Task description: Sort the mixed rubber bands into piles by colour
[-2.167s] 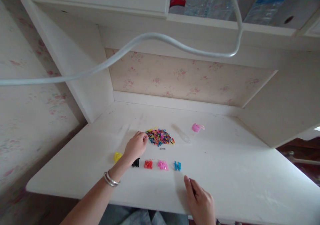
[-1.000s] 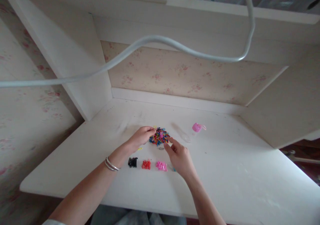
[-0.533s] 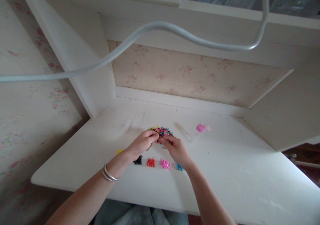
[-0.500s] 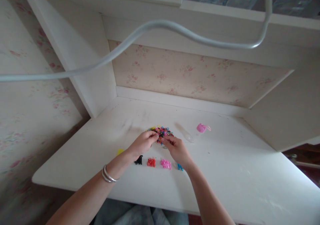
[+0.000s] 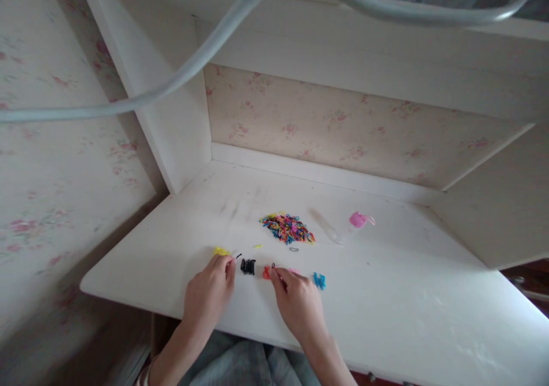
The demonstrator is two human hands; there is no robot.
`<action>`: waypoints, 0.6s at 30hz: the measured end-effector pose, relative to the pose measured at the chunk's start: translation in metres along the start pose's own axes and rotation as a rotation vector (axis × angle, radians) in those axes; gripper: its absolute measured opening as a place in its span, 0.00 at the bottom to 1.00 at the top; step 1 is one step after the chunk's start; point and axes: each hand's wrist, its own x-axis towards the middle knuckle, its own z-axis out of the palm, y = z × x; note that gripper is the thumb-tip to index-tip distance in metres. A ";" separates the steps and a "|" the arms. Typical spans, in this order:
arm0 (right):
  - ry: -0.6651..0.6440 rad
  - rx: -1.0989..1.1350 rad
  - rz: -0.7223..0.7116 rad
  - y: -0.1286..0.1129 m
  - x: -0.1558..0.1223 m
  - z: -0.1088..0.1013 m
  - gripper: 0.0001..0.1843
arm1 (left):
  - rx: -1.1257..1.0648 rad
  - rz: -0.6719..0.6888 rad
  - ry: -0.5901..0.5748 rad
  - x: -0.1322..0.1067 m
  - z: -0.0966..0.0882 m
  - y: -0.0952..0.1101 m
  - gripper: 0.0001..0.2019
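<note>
My left hand (image 5: 210, 291) pinches a small black rubber band (image 5: 239, 255) between thumb and fingertips, just left of a black rubber band pile (image 5: 247, 266). Another small dark band (image 5: 273, 265) stands in the pinch of my right hand (image 5: 298, 300), over a red band pile (image 5: 266, 272). Yellow bands (image 5: 221, 251) lie beyond my left fingers, and blue bands (image 5: 319, 281) lie right of my right hand. Pink bands (image 5: 294, 270) are mostly hidden behind that hand. Farther back is a mixed heap of coloured bands (image 5: 288, 228).
A clear, long plastic piece (image 5: 328, 227) and a pink item with a loop (image 5: 359, 219) lie right of the heap. One yellow band (image 5: 258, 246) and one dark band (image 5: 294, 249) lie loose on the white desk (image 5: 398, 306). A pale cable (image 5: 189, 77) crosses high up.
Both hands have come back from the mixed heap toward me and moved apart, each with a dark band. The heap and the black pile are now uncovered; the camera view has shifted.
</note>
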 end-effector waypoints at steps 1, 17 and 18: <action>-0.003 -0.046 -0.004 -0.004 -0.003 0.004 0.18 | 0.043 -0.006 -0.007 -0.004 0.001 0.000 0.13; -0.096 -0.295 -0.094 -0.040 0.014 0.024 0.12 | 0.139 0.043 -0.071 -0.012 0.018 0.005 0.15; -0.103 -0.297 -0.095 -0.041 0.015 0.024 0.12 | 0.144 0.040 -0.068 -0.013 0.018 0.004 0.15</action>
